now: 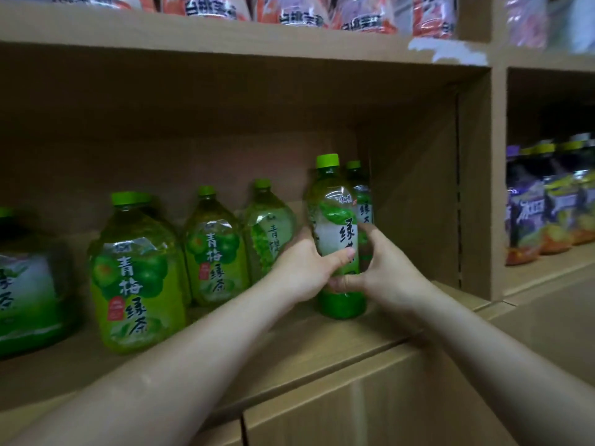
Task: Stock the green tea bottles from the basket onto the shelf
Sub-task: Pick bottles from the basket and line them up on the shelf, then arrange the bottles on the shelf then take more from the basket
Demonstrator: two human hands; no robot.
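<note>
slim green tea bottles (pixel 338 220): 2, one within the fingers (pixel 345 257), one just behind | wide green tea bottles (pixel 135 278): 4, left of fingers | purple-labelled bottles (pixel 528 220): at least 3, right of fingers

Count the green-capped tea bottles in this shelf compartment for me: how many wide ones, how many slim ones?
Wide green tea bottles: 4, one cut off at the left edge
Slim green tea bottles: 2
Total: 6

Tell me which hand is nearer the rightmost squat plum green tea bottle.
Left. The left hand sits beside that squat bottle; the right hand is beyond the slim green-capped bottle both grip.
</note>
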